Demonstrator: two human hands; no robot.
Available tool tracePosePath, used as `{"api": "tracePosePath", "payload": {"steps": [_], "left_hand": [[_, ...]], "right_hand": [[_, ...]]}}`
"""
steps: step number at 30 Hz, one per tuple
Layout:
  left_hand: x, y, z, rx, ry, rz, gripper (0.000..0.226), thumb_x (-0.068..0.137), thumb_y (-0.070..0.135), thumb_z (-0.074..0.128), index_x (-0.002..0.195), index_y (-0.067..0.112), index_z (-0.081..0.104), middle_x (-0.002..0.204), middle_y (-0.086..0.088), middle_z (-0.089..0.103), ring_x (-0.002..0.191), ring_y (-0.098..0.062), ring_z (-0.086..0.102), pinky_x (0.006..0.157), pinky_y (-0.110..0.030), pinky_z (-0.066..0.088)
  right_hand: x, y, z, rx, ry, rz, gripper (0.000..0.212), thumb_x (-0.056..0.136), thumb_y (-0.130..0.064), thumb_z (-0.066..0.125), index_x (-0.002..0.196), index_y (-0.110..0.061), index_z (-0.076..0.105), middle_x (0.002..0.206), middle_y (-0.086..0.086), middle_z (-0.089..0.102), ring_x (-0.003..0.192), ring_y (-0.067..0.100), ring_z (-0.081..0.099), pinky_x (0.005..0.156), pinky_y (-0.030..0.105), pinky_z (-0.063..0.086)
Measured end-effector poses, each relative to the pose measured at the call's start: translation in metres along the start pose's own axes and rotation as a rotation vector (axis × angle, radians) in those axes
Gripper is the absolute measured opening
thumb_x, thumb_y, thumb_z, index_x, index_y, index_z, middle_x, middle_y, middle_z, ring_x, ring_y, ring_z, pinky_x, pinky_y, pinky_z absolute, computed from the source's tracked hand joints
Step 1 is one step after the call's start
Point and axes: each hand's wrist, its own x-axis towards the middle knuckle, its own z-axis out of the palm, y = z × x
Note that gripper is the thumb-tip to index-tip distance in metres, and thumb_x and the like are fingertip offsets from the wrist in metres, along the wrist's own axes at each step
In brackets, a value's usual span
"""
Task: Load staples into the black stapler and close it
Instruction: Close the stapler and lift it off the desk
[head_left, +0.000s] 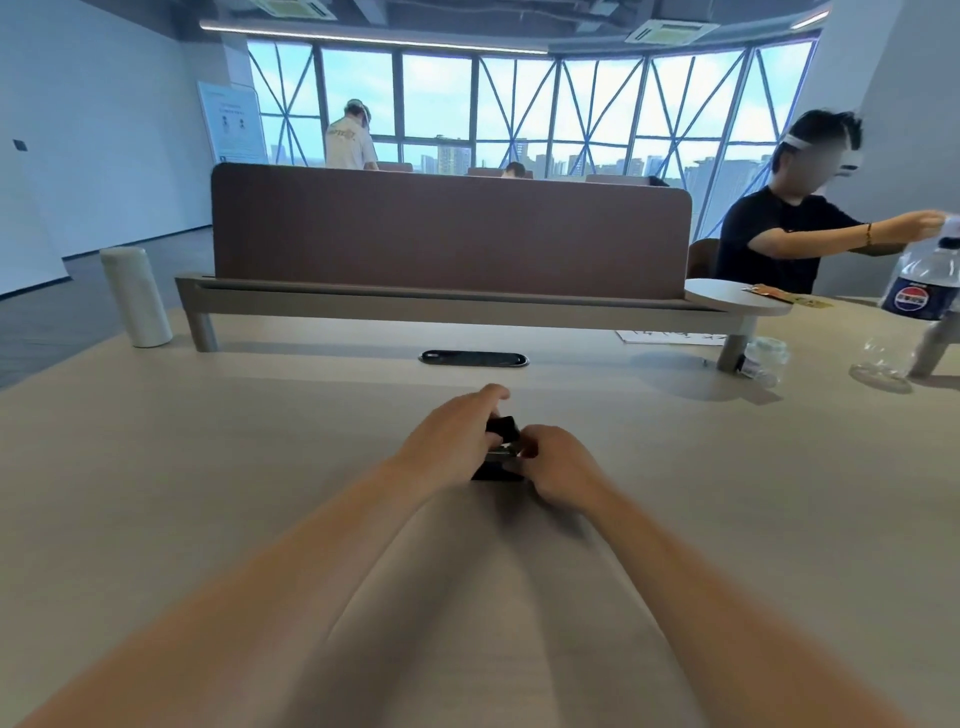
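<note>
Here both hands (498, 447) crowd the stapler (501, 430) — bottle (136, 296) well apart.

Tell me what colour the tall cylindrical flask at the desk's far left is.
The tall cylindrical flask is off-white, seen in the head view.

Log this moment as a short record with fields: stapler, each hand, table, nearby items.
stapler: small black stapler, top raised, metal channel showing, between both hands
left hand: left hand grips the stapler's far end
right hand: right hand pinches at the metal channel
table: pale wooden table
nearby: white cylindrical flask far left; black oval cable port beyond the hands
</note>
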Motion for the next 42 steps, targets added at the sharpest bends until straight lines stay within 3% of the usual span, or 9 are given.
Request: {"api": "tracePosePath", "payload": {"steps": [3, 8, 12, 17, 21, 25, 33, 38, 42], "left_hand": [[0.001, -0.004, 0.014, -0.018, 0.007, -0.004, 0.039, 0.089, 0.015, 0.061, 0.125, 0.022, 0.05, 0.12, 0.0, 0.063, 0.107, -0.023, 0.059, 0.09, -0.037, 0.048], [-0.003, -0.011, 0.021, 0.031, 0.069, 0.033, 0.026, 0.088, 0.021, 0.062, 0.114, 0.02, 0.057, 0.108, -0.001, 0.064, 0.099, -0.023, 0.059, 0.082, -0.035, 0.046], [-0.017, -0.022, 0.021, 0.075, 0.11, -0.089, 0.036, 0.087, 0.027, 0.063, 0.12, 0.017, 0.055, 0.109, -0.005, 0.06, 0.103, -0.027, 0.058, 0.082, -0.036, 0.047], [-0.039, -0.032, 0.018, 0.062, 0.085, -0.268, 0.033, 0.085, 0.022, 0.061, 0.117, 0.014, 0.053, 0.107, -0.012, 0.058, 0.1, -0.032, 0.056, 0.08, -0.038, 0.045], [-0.053, -0.027, 0.013, -0.007, 0.072, -0.283, 0.029, 0.085, 0.017, 0.054, 0.114, 0.017, 0.058, 0.105, -0.014, 0.061, 0.102, -0.034, 0.058, 0.08, -0.036, 0.044], [-0.066, -0.013, 0.004, -0.095, 0.12, -0.34, 0.022, 0.086, 0.012, 0.055, 0.107, 0.014, 0.061, 0.102, -0.008, 0.065, 0.097, -0.029, 0.061, 0.073, -0.03, 0.039], [-0.095, -0.035, -0.034, -0.103, 0.257, -0.396, 0.023, 0.088, 0.008, 0.05, 0.106, 0.006, 0.064, 0.1, -0.009, 0.068, 0.083, -0.022, 0.058, 0.076, -0.034, 0.047], [-0.098, -0.091, -0.076, -0.097, 0.281, -0.418, 0.014, 0.085, 0.007, 0.048, 0.079, 0.016, 0.055, 0.072, -0.003, 0.059, 0.067, -0.021, 0.055, 0.051, -0.026, 0.037], [-0.08, -0.15, -0.109, -0.079, 0.296, -0.461, 0.012, 0.084, 0.007, 0.046, 0.082, 0.012, 0.056, 0.073, -0.006, 0.06, 0.067, -0.023, 0.055, 0.051, -0.027, 0.037]], "right_hand": [[0.0, 0.004, 0.0, -0.004, 0.005, -0.021, 0.022, 0.085, -0.028, 0.066, 0.074, -0.012, 0.056, 0.078, 0.007, 0.064, 0.073, 0.028, 0.057, 0.058, 0.035, 0.037], [0.001, 0.008, 0.0, 0.052, 0.015, -0.019, 0.026, 0.082, -0.029, 0.069, 0.064, -0.019, 0.053, 0.068, 0.001, 0.06, 0.067, 0.023, 0.056, 0.052, 0.032, 0.033], [0.001, 0.008, 0.0, 0.059, 0.009, -0.012, 0.017, 0.082, -0.026, 0.069, 0.085, -0.009, 0.066, 0.082, 0.006, 0.064, 0.079, 0.025, 0.06, 0.064, 0.034, 0.042], [-0.007, 0.007, 0.003, 0.089, 0.057, -0.001, 0.027, 0.084, -0.026, 0.067, 0.107, -0.013, 0.065, 0.106, 0.0, 0.063, 0.095, 0.021, 0.059, 0.075, 0.031, 0.042], [-0.016, 0.002, 0.005, 0.152, 0.067, 0.022, 0.013, 0.088, -0.025, 0.063, 0.09, -0.012, 0.066, 0.086, 0.001, 0.065, 0.08, 0.021, 0.06, 0.061, 0.03, 0.04], [-0.025, -0.008, 0.005, 0.114, 0.067, 0.034, 0.013, 0.088, -0.021, 0.062, 0.077, -0.016, 0.061, 0.072, 0.0, 0.059, 0.073, 0.023, 0.057, 0.051, 0.026, 0.033], [-0.02, -0.058, 0.027, 0.113, 0.015, -0.064, 0.015, 0.087, -0.016, 0.061, 0.073, -0.011, 0.063, 0.073, 0.009, 0.067, 0.067, 0.024, 0.06, 0.053, 0.03, 0.04], [0.02, -0.114, 0.061, 0.138, -0.012, -0.137, 0.01, 0.088, -0.016, 0.061, 0.078, -0.015, 0.063, 0.079, 0.007, 0.067, 0.07, 0.023, 0.061, 0.057, 0.029, 0.041], [0.072, -0.158, 0.095, 0.147, -0.016, -0.171, 0.018, 0.087, -0.018, 0.061, 0.07, -0.021, 0.057, 0.076, 0.004, 0.064, 0.071, 0.025, 0.059, 0.057, 0.03, 0.039]]}}
